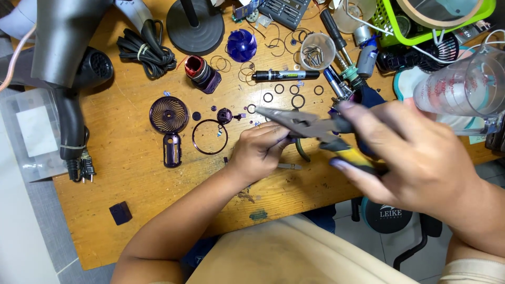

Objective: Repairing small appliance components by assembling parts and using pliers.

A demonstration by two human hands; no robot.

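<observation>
The right hand (415,158) is closed around the yellow and dark handles of a pair of pliers (310,126). The grey nose of the pliers points toward 9 o'clock, and its tip hangs just above the left hand (258,150). The left hand rests on the wooden table (126,173) with its fingers curled in. It seems to pinch something small, but I cannot tell what it is.

At 9 o'clock from the left hand lies a thin purple ring (210,137). Past it, still at 9 o'clock, are a round purple grille (168,114) and a small purple shell piece (172,150).

At 12 o'clock from the pliers lies a black marker pen (284,75), with small dark rings (298,101) near it. A clear cup (317,51) with metal bits sits further up. A black hair dryer (73,105) lies far off at 9 o'clock. A clear measuring jug (463,87) stands at 2 o'clock from the right hand.
</observation>
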